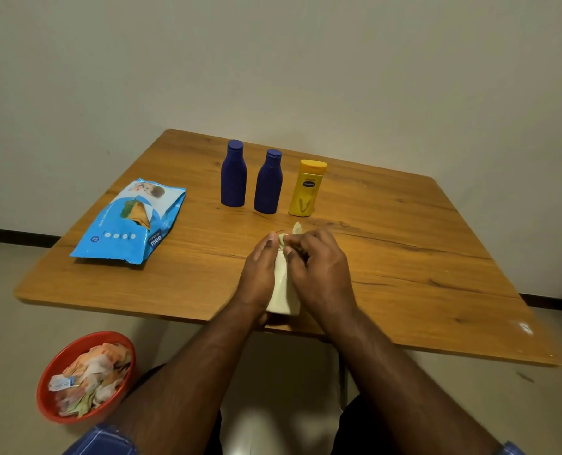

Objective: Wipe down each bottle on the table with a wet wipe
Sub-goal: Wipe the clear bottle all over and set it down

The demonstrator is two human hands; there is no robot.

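A cream white bottle stands near the table's front edge, between my hands. My left hand holds its left side, fingers reaching up to the pale green cap. My right hand pinches a wet wipe against the bottle's top; only a corner of the wipe shows. Further back stand two dark blue bottles and a yellow bottle in a row.
A blue wet wipe pack lies on the wooden table at the left. On the floor at lower left sits a red bowl filled with used wipes. A wall runs behind the table.
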